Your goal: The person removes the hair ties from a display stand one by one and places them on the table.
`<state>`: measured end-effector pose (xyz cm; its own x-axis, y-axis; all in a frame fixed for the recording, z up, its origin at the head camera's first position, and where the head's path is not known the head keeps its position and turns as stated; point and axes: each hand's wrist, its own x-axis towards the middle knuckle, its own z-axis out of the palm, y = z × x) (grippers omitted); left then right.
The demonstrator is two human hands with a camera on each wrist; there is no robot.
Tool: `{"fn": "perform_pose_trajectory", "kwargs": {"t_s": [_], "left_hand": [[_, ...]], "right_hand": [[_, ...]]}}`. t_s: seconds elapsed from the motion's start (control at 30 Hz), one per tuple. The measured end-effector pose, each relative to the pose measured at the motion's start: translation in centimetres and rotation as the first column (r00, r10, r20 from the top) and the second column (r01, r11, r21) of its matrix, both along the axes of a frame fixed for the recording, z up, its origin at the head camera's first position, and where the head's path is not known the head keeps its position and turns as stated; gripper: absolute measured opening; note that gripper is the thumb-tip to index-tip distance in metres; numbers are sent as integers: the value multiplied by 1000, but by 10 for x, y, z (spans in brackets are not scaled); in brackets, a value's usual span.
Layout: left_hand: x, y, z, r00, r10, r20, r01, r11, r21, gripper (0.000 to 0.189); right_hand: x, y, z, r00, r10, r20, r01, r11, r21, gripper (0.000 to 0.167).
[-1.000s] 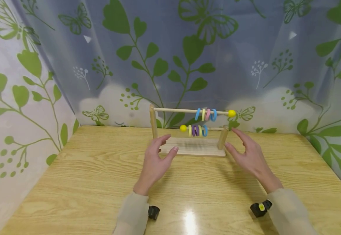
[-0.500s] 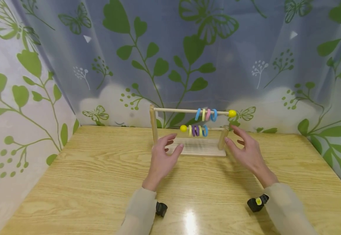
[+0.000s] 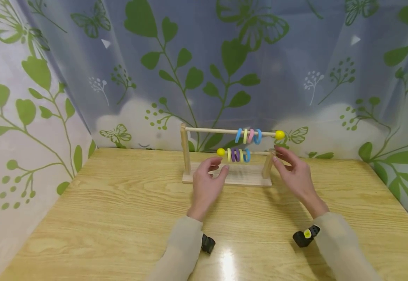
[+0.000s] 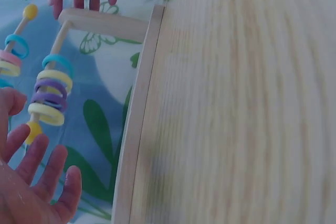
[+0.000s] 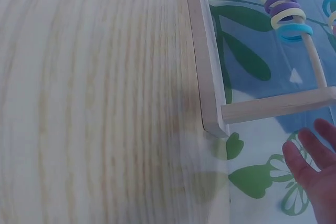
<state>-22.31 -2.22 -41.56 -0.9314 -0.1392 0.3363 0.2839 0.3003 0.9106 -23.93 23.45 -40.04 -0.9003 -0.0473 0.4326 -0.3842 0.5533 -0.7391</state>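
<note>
- Head view: wooden ring stand (image 3: 240,180) upright on the desk (image 3: 119,218), between the fingers of left hand (image 3: 207,185) and right hand (image 3: 297,177).
- Lower rod (image 3: 260,153): runs from short post (image 3: 267,167), by the right fingers, toward the left fingers. Lower ball (image 3: 220,152), yellow, caps its free end, just above the left fingertips.
- Lower rings (image 3: 238,155): five on that rod, between the two sets of fingers, nearer the left. From the ball: yellow, purple, purple, yellow, blue.
- Left fingers: thumb and fingers apart, nothing gripped. Left wrist view has the fingertips overlapping the ball; contact, can't tell.
- Right fingers: thumb and fingers apart at the top of the short post, not clamped. Touching or just beside, can't tell.
- Upper rod (image 3: 211,130): higher than both sets of fingers, fixed to tall post (image 3: 185,150). Upper rings (image 3: 251,136) are blue, yellow, pink, blue; upper ball (image 3: 279,134), yellow, sits above the right fingertips.
- Step in hand, my read: approach. Left lining up on the ball end, right placed to steady the post. No ring in a grip.
- Next move, my read: calls for right fingers bracing the post, left thumb and fingertips pinching the ball square to the rod, so the stand doesn't tip or slide.
- Further out: leaf-print cloth (image 3: 207,109) beyond the fingers, behind the stand.
</note>
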Motion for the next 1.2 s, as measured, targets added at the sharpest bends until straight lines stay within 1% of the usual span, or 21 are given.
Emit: {"fn": "perform_pose_trajectory", "kwargs": {"t_s": [0.17,0.3,0.57,0.77,1.0,1.2], "left_hand": [[-3,6,-1,999,39,25,-39,999,-10,32],[-5,9,-1,998,63,23,-63,998,-13,30],[-8,12,-3,997,75,37,-75,997,15,30],[-9,14,-5,995,93,42,-94,996,11,28],[-13,17,-5,994,110,23,-110,994,12,26],[-15,20,-5,993,122,-1,-122,992,14,24]], "right_hand": [[-4,-1,0,999,-13,32,15,998,-60,46],[-7,-2,0,1000,-12,27,14,995,-99,44],[-14,-5,-1,1000,8,16,-4,980,-201,39],[-16,-7,-3,1000,25,0,-24,968,-251,35],[-17,-6,-5,998,67,-3,-64,931,-360,36],[-18,-5,-7,996,92,8,-81,908,-412,38]]}}
